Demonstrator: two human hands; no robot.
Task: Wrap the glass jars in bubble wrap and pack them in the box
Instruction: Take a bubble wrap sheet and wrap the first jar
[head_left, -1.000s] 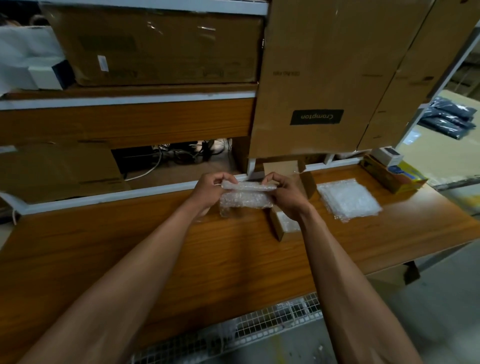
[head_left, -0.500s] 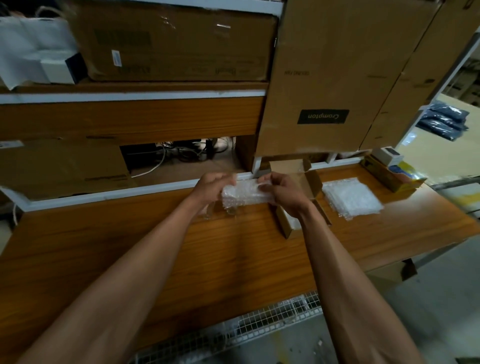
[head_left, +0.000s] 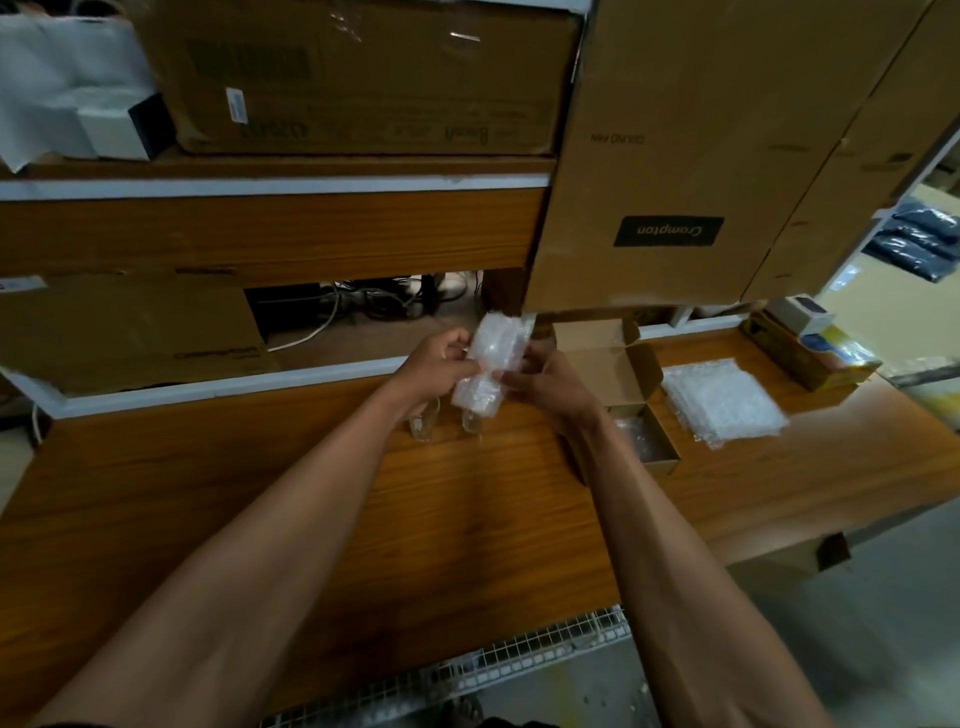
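Above the wooden table (head_left: 322, 499) both hands hold a bundle of bubble wrap (head_left: 491, 364), tilted nearly upright; the jar inside is hidden by the wrap. My left hand (head_left: 436, 364) grips its left side and my right hand (head_left: 550, 382) pinches its right side. Two bare glass jars stand on the table just below the hands, one jar (head_left: 423, 423) on the left and another jar (head_left: 471, 421) beside it. A small open cardboard box (head_left: 613, 364) sits right of my right hand, with something wrapped inside it.
A stack of bubble wrap sheets (head_left: 722, 402) lies right of the small box. A yellow-and-blue carton (head_left: 810, 356) sits at the table's far right. Large cardboard boxes (head_left: 670, 156) and shelving stand behind. A wire rack (head_left: 519, 654) runs under the near edge.
The bubble wrap bundle has turned from lying flat between my hands to nearly upright. The two bare jars under it have come into sight.
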